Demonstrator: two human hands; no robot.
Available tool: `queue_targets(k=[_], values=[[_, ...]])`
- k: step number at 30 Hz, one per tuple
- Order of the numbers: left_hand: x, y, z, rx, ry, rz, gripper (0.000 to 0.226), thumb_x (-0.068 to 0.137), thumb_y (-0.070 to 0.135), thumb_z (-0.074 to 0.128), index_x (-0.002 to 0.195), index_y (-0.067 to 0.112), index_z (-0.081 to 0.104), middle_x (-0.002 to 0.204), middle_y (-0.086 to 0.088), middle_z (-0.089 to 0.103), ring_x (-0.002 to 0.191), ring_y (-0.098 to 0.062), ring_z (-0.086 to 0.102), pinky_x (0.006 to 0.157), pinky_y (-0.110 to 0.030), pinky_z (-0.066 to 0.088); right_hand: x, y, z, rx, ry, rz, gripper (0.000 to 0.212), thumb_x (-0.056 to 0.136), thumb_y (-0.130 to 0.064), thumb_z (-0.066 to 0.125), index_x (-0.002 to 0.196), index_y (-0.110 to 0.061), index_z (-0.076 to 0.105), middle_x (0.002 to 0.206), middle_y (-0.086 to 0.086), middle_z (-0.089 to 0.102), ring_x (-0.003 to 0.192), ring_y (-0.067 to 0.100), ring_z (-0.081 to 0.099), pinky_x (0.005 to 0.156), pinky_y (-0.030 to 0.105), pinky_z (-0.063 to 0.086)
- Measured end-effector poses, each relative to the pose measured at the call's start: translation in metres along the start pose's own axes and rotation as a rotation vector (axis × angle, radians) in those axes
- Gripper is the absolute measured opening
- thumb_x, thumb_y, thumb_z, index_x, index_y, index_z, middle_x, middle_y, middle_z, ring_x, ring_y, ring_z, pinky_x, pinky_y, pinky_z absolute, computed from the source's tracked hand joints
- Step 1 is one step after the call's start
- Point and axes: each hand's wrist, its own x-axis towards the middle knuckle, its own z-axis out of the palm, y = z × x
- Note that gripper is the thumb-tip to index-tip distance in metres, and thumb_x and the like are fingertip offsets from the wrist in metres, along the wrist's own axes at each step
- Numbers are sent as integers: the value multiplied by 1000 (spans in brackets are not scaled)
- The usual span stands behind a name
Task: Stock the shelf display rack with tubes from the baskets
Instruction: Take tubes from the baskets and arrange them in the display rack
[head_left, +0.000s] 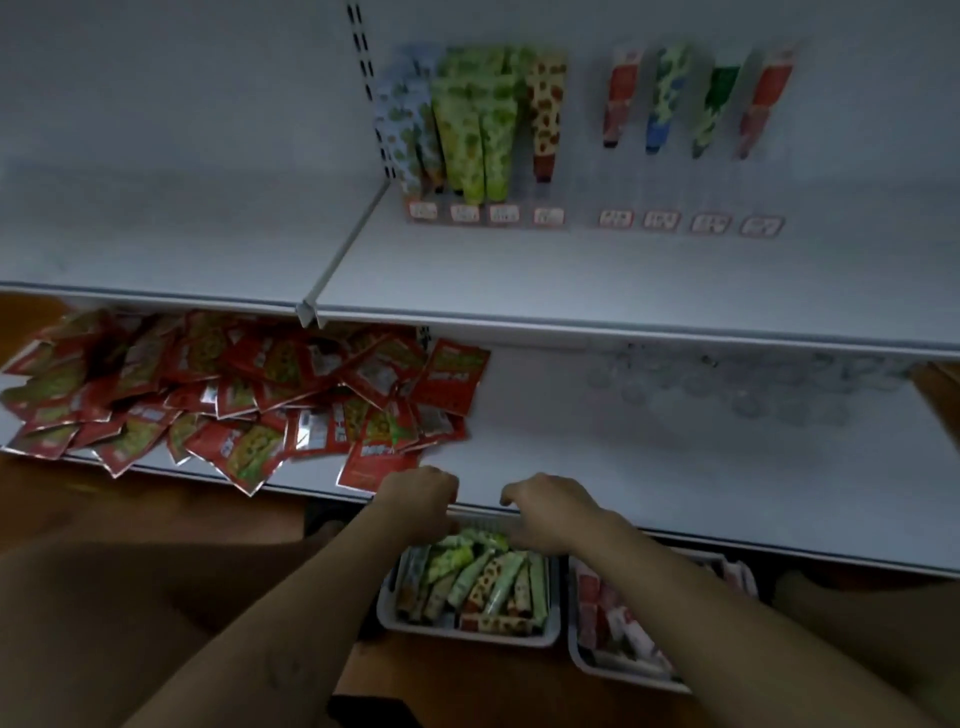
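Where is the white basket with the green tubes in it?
The white plastic basket of green tubes sits low and central in the head view, just below the left hand and right hand, left of the white basket of red tubes.

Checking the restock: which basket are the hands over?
The left basket, with green and spotted tubes; the left hand and right hand are at its far edge. The right basket, beside it, has red and white tubes.

Left hand, right hand, fingers curled.
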Motion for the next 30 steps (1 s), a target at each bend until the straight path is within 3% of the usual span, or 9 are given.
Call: queue_targets(k=[7, 10, 14, 16, 19, 21, 24, 27, 30], values=[[30, -8, 78, -65, -234, -57, 45, 85, 41, 61, 125, 21, 53, 131, -4, 53, 120, -25, 52, 90, -39, 46, 46, 11, 66, -4, -206, 36, 25, 89, -29, 58, 109, -15, 62, 97, 8, 61, 83, 25, 59, 66, 32, 51], [44, -10, 98, -49, -276, -80, 42, 89, 37, 58, 127, 18, 52, 131, -7, 52, 121, -27, 50, 92, -40, 46, 58, 16, 88, -7, -290, 42, 31, 88, -16, 55, 119, -13, 59, 95, 9, 58, 70, 22, 54, 54, 29, 44], [61, 1, 117, -55, -273, -94, 35, 93, 26, 53, 125, 12, 50, 127, -11, 54, 117, -30, 54, 90, -40, 47, 66, 21, 109, -55, -371, 44, 32, 91, 0, 47, 121, -4, 55, 70, 6, 36, 53, 18, 37, 46, 29, 33], [69, 7, 126, -78, -294, -116, 38, 93, 20, 51, 129, 10, 45, 128, -13, 52, 116, -31, 54, 88, -42, 47, 70, 24, 117, -114, -371, 20, 30, 90, 2, 47, 117, -5, 58, 74, 9, 43, 59, 22, 46, 53, 32, 42], [79, 7, 143, -118, -345, -161, 50, 91, 17, 53, 137, 8, 35, 136, -14, 43, 126, -33, 44, 92, -44, 46, 79, 22, 125, -221, -337, -42, 33, 90, 1, 48, 120, -8, 57, 108, 15, 59, 90, 31, 60, 62, 36, 44], [82, 5, 155, -112, -366, -169, 58, 92, 17, 53, 143, 8, 27, 142, -15, 38, 133, -32, 35, 98, -44, 43, 87, 18, 131, -273, -352, -63, 43, 91, 1, 46, 133, -9, 49, 126, 19, 51, 99, 33, 59, 58, 35, 38], [84, 4, 166, -77, -365, -164, 61, 92, 17, 52, 146, 8, 24, 146, -15, 34, 138, -32, 27, 105, -44, 35, 99, 13, 144, -330, -406, -1, 49, 93, -9, 48, 142, -11, 41, 150, 24, 24, 109, 37, 54, 74, 38, 46], [86, 5, 173, -107, -354, -146, 55, 94, 18, 50, 145, 13, 29, 144, -14, 36, 136, -33, 29, 101, -44, 38, 104, 15, 153, -361, -402, 14, 49, 95, -13, 46, 144, -13, 38, 148, 26, 24, 115, 40, 48, 88, 42, 43], [83, 5, 176, -178, -311, -145, 49, 94, 25, 51, 139, 15, 36, 136, -14, 45, 129, -33, 39, 98, -43, 40, 106, 18, 157, -355, -308, -16, 40, 95, -13, 45, 135, -11, 48, 141, 21, 32, 122, 38, 38, 98, 44, 36]])
